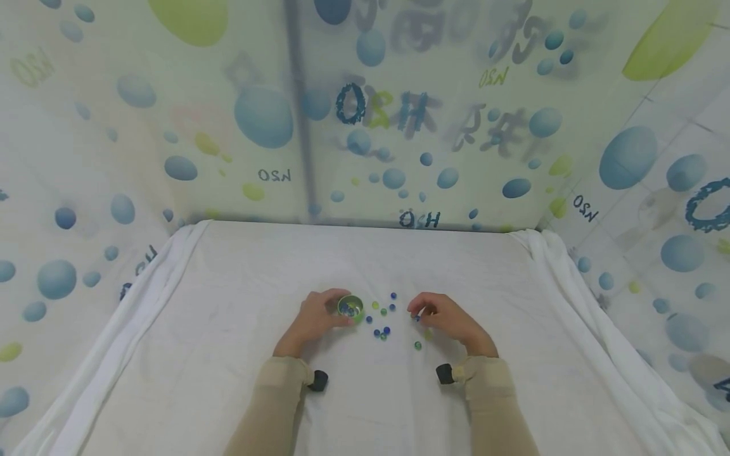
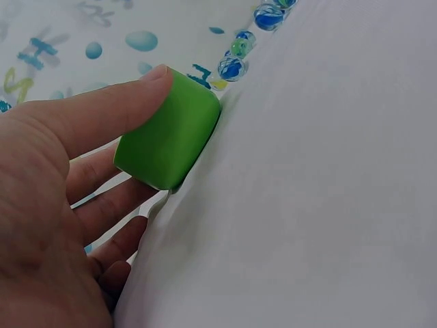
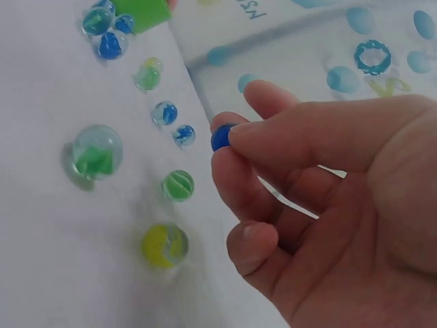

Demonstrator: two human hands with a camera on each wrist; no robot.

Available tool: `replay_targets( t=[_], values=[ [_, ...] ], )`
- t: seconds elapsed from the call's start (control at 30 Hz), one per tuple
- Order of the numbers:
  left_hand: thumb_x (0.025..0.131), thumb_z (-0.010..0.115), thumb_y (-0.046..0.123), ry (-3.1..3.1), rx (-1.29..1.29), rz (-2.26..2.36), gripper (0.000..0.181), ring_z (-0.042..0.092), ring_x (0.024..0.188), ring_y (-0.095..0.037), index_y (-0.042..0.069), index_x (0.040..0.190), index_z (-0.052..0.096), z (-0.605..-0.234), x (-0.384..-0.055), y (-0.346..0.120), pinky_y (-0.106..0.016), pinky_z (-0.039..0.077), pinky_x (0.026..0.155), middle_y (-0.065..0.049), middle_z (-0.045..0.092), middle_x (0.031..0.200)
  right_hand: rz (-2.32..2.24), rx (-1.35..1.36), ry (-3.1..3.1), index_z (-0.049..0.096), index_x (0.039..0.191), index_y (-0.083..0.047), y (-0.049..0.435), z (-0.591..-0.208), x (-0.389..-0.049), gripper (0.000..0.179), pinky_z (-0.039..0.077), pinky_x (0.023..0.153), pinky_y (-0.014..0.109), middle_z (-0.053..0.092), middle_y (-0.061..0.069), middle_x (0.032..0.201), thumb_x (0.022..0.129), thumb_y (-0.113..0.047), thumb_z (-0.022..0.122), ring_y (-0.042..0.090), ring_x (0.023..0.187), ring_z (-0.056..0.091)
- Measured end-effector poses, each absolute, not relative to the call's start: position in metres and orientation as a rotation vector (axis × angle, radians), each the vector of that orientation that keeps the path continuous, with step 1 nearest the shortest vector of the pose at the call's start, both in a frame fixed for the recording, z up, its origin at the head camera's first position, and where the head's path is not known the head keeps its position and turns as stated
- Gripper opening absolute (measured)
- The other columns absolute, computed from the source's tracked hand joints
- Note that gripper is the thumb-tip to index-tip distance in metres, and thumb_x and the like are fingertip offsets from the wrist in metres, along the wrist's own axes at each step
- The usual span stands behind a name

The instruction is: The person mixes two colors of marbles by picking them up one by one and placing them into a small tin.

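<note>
My left hand [image 1: 313, 318] grips a small green cup [image 2: 171, 130] between thumb and fingers; it stands on the white cloth. Several marbles [image 1: 347, 309] lie inside the cup, seen through its mouth in the head view. To the right, thumb and fingertips of my right hand [image 1: 447, 316] pinch a blue marble [image 3: 221, 138] close above the cloth. Below that hand in the right wrist view are a yellow marble [image 3: 164, 246], a green striped marble [image 3: 178, 185] and a clear marble with green [image 3: 97, 152]. Several blue and green marbles [image 1: 383, 332] are scattered between the two hands.
A white cloth [image 1: 365, 405] covers the table and bunches into folds along its left and right edges. Behind the table hangs a curtain [image 1: 365, 158] printed with blue and green dots, which continues along both sides.
</note>
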State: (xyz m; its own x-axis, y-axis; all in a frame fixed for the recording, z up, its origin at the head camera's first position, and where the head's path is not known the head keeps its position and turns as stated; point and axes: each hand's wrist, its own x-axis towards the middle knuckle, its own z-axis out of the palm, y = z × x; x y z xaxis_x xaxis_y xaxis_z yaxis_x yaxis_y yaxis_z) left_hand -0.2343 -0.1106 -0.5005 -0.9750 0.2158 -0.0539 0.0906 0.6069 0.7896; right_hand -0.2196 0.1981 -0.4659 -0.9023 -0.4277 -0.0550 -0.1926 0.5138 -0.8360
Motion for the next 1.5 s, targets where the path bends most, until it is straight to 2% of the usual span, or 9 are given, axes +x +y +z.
replay_targets(
  t=[0.33, 0.57, 0.9, 0.97, 1.37, 1.5],
  values=[
    [0.072, 0.085, 0.034, 2.691, 0.255, 1.303, 0.060, 0.039, 0.128, -0.033, 0.025, 0.127, 0.064, -0.500, -0.234, -0.111, -0.057, 0.026, 0.108, -0.007, 0.054, 0.135, -1.395, -0.578, 2.530, 0.066, 0.108, -0.004, 0.177, -0.467, -0.220, 0.022, 0.048, 0.073, 0.032, 0.065, 0.001, 0.100, 0.089, 0.006, 0.060, 0.022, 0.087, 0.056],
    [0.072, 0.085, 0.034, 2.694, 0.285, 1.305, 0.059, 0.040, 0.126, -0.033, 0.024, 0.127, 0.064, -0.501, -0.235, -0.112, -0.056, 0.027, 0.107, -0.006, 0.055, 0.135, -1.417, -0.541, 2.559, 0.067, 0.109, -0.008, 0.161, -0.468, -0.219, 0.024, 0.050, 0.076, 0.032, 0.065, 0.000, 0.104, 0.089, 0.004, 0.063, 0.019, 0.090, 0.058],
    [0.071, 0.086, 0.034, 2.689, 0.289, 1.321, 0.059, 0.040, 0.125, -0.032, 0.024, 0.126, 0.065, -0.500, -0.234, -0.112, -0.057, 0.027, 0.107, -0.005, 0.057, 0.132, -1.473, -0.640, 2.460, 0.063, 0.119, -0.004, 0.146, -0.468, -0.215, 0.031, 0.050, 0.085, 0.037, 0.064, 0.011, 0.117, 0.090, 0.007, 0.060, 0.026, 0.101, 0.060],
    [0.072, 0.086, 0.033, 2.692, 0.297, 1.321, 0.059, 0.040, 0.125, -0.033, 0.023, 0.125, 0.065, -0.501, -0.235, -0.112, -0.057, 0.027, 0.107, -0.005, 0.058, 0.132, -1.472, -0.642, 2.454, 0.063, 0.120, -0.008, 0.143, -0.472, -0.216, 0.034, 0.050, 0.086, 0.036, 0.064, 0.008, 0.118, 0.090, 0.007, 0.060, 0.024, 0.101, 0.060],
    [0.070, 0.087, 0.033, 2.715, 0.331, 1.341, 0.058, 0.043, 0.121, -0.032, 0.022, 0.123, 0.066, -0.503, -0.235, -0.112, -0.057, 0.029, 0.105, -0.004, 0.061, 0.128, -1.525, -0.720, 2.376, 0.058, 0.128, -0.006, 0.128, -0.473, -0.209, 0.043, 0.049, 0.093, 0.041, 0.060, 0.011, 0.124, 0.088, 0.010, 0.059, 0.029, 0.112, 0.058],
    [0.069, 0.087, 0.034, 2.709, 0.312, 1.336, 0.058, 0.042, 0.120, -0.032, 0.024, 0.123, 0.066, -0.503, -0.236, -0.112, -0.059, 0.029, 0.104, -0.004, 0.060, 0.127, -1.531, -0.767, 2.358, 0.056, 0.131, -0.005, 0.124, -0.473, -0.208, 0.046, 0.049, 0.093, 0.039, 0.059, 0.012, 0.127, 0.088, 0.009, 0.060, 0.029, 0.114, 0.058]
  ],
)
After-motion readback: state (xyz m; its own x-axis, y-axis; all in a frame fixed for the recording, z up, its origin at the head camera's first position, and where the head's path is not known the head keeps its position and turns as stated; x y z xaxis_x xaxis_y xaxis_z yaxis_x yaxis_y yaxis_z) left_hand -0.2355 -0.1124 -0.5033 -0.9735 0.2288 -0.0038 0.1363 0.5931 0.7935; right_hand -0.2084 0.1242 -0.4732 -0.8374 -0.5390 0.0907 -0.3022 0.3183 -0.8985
